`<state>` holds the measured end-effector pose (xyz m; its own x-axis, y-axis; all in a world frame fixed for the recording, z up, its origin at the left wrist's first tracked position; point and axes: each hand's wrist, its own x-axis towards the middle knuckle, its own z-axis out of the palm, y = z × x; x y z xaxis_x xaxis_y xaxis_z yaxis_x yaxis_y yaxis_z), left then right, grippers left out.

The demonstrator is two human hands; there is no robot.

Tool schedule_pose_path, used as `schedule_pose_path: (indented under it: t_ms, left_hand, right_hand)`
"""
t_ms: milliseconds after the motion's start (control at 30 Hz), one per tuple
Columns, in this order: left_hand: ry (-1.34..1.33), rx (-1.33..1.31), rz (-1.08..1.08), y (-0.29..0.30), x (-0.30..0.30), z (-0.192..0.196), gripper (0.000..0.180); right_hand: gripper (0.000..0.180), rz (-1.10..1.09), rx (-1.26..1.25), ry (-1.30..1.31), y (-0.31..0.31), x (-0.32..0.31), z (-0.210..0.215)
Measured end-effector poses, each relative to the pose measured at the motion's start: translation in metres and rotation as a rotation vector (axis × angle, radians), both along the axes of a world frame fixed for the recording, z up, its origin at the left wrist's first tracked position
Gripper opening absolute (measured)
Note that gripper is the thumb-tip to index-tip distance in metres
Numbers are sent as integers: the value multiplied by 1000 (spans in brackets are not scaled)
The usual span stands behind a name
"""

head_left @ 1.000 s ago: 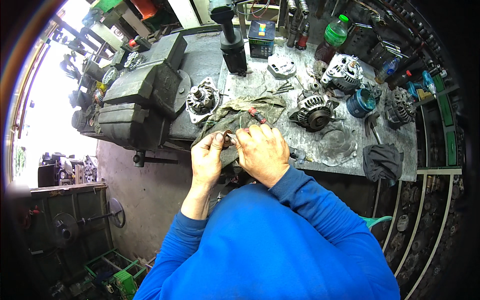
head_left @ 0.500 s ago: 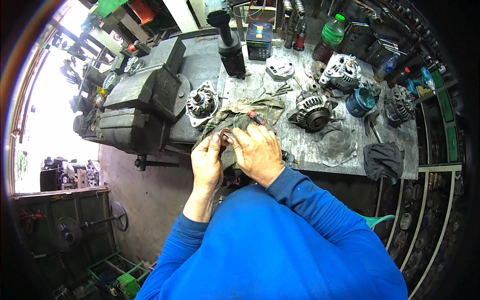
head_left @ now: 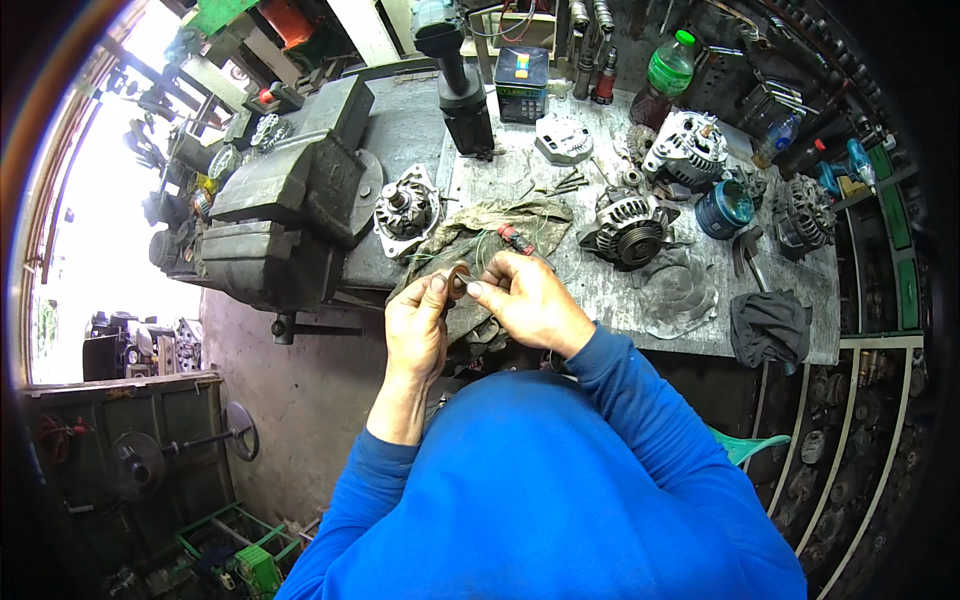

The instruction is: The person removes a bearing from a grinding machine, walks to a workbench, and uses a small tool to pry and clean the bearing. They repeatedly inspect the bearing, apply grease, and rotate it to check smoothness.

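Small dark ring-shaped part [head_left: 458,282] sits pinched between fingertips of left hand [head_left: 418,325] and right hand [head_left: 528,300], both closed on it, above the grimy rag [head_left: 480,232] at bench edge; judgement: keep it over the rag so a slip stays recoverable.

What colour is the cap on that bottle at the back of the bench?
Green; the bottle cap shows clearly in the head view.

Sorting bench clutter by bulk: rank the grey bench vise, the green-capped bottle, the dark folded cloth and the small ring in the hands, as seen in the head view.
1. grey bench vise
2. dark folded cloth
3. green-capped bottle, near the cloth's size and farther off, so unsure
4. small ring, pinched between left hand and right hand
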<state>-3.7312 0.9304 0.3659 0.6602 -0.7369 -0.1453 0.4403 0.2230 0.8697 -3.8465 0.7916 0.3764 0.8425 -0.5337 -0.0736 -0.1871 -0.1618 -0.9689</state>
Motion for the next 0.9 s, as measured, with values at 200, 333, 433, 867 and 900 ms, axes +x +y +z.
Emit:
schedule_pose_path:
  t_ms: [200,333,433,867,900]
  left_hand:
    - [18,67,-26,-1,-2,1,29]
    - [63,7,2,-6,-9,-7,29]
    - [125,-29,15,-10,-7,-16,31]
    - [146,35,19,-6,-4,-29,31]
    - [135,40,15,-6,-3,-29,31]
  right_hand:
    - [22,-3,-17,40,-1,-6,5]
    - [18,-104,-64,11,11,-5,-2]
    - [18,-140,-29,-64,12,-1,-14]
    - [29,-204,-88,-33,8,3,-25]
    - [29,-213,-122,-32,9,4,-22]
